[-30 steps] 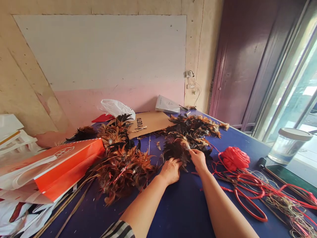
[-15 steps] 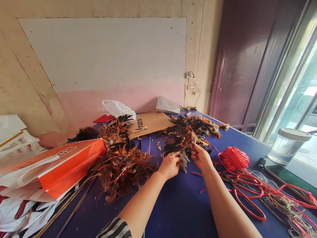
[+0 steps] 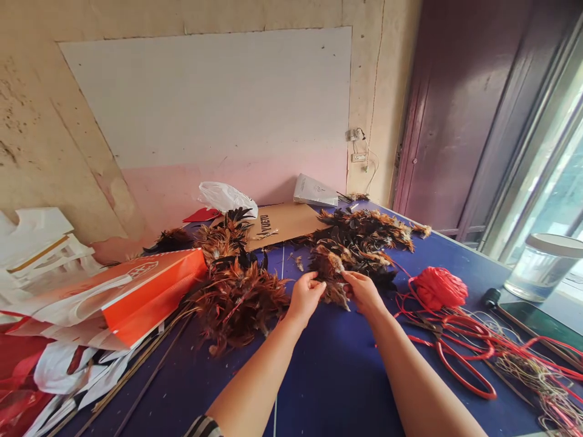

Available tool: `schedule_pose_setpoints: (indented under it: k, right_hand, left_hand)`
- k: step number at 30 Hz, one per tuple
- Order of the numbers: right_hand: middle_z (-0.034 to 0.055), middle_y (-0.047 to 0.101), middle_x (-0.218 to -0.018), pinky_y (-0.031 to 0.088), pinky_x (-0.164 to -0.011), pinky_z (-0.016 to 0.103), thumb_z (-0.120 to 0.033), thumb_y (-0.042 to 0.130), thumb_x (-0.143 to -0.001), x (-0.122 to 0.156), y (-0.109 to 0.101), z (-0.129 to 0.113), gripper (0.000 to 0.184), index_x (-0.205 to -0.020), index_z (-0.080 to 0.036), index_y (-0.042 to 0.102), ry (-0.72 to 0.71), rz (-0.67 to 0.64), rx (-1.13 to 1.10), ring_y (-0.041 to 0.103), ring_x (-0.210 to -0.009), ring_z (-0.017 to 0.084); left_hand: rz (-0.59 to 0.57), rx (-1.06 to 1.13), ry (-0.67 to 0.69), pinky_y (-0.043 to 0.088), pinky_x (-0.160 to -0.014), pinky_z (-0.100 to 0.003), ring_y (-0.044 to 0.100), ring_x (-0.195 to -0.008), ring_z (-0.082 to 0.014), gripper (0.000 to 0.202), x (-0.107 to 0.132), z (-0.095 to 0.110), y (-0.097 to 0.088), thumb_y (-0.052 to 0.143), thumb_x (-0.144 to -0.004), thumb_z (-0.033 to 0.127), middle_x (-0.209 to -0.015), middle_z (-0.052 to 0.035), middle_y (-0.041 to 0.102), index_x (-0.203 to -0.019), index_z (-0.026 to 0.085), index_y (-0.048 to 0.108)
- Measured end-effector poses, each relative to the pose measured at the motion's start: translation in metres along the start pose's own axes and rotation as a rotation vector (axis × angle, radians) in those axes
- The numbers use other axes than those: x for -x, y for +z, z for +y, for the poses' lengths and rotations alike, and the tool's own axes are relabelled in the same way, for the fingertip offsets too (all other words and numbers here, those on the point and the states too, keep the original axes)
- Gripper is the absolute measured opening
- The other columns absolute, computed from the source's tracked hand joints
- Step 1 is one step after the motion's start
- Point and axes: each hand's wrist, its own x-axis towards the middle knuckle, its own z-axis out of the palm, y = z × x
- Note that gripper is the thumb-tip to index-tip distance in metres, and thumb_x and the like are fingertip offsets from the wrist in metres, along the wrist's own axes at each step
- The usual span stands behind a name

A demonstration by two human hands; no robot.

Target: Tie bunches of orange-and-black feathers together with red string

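Both my hands are over the blue table, at the near edge of a loose pile of brown and black feathers (image 3: 364, 233). My right hand (image 3: 365, 292) pinches a small bunch of brownish feathers (image 3: 334, 266) between thumb and fingers. Just left of it, my left hand (image 3: 306, 298) has its thumb and fingertips pressed together beside the greyish lower feathers. Anything between those left fingertips is too small to make out. A bushy bound cluster of reddish-brown feathers (image 3: 237, 300) lies left of my left hand.
Scissors with red handles (image 3: 469, 370), a ball of red twine (image 3: 439, 288) and tangled string (image 3: 523, 376) lie on the right. Behind them stands a clear lidded jar (image 3: 542, 270). An orange and white paper bag (image 3: 150, 297) leans at left; flat cardboard (image 3: 286, 224) lies at the back.
My left hand has drawn slightly back from the feathers, its fingertips coming together. My right hand still grips the bunch. The view has shifted a little to the left.
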Motion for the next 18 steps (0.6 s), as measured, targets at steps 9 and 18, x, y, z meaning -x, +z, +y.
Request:
schedule_pose_setpoints:
  k: [9, 18]
  right_hand:
    - [-0.002, 0.056, -0.052, 0.034, -0.033, 0.016, -0.021, 0.067, -0.063, 0.014, 0.023, 0.012, 0.012, -0.063, -0.015, 0.057, 0.099, -0.076, -0.06, 0.047, -0.04, 0.006]
    - [0.0013, 0.059, -0.057, 0.037, -0.035, 0.016, -0.018, 0.063, -0.068, 0.032, 0.043, 0.014, 0.011, -0.066, -0.013, 0.053, 0.204, -0.145, -0.15, 0.048, -0.041, 0.006]
  left_hand:
    - [0.026, 0.448, -0.385, 0.041, -0.045, -0.017, 0.056, -0.052, -0.008, 0.01, 0.043, -0.007, -0.037, 0.062, -0.069, 0.014, -0.067, -0.0041, 0.062, -0.078, 0.012, 0.06]
    - [-0.204, 0.814, -0.571, 0.042, -0.045, -0.017, 0.057, -0.055, -0.0092, 0.023, 0.048, -0.017, -0.03, 0.059, -0.074, 0.025, -0.075, -0.0094, 0.064, -0.089, 0.007, 0.061]
